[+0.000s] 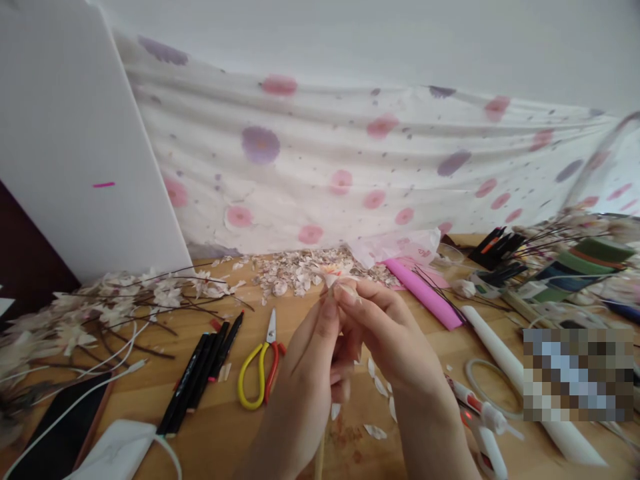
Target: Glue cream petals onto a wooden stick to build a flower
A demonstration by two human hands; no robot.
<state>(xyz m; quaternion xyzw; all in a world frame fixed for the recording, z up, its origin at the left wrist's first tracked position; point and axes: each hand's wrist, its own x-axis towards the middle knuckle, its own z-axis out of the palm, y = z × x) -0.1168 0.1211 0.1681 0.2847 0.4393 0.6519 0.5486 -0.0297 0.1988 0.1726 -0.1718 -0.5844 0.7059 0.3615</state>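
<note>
- Two bare hands held one small white flower of thin, papery petals with an orange-marked centre (330, 273) above the middle of the pale brown wooden table (295, 308)
- The left hand (307, 363) gripped it low, thumb pressed to the base under the petals; the right hand (390, 327) pinched it from the other side; whether the lower, curled fingers held anything else could not be told
- Judged by its look, the flower was very light and soft, hardly slippery, but fragile: its petals seemed likely to crease or tear under a hard squeeze
- The narrow base looked the best place to hold, with fingertips only
- Toward the table's far right corner, a black box-like holder (481, 257) appeared to have dark pens leaning in it
- Farther right lay a green and blue cylinder (575, 270), contents not discernible
- Along the far edge, a translucent plastic bag with pink print (407, 247) lay crumpled beside a heap of loose pale petals (287, 272); whether it held anything did not show
</note>
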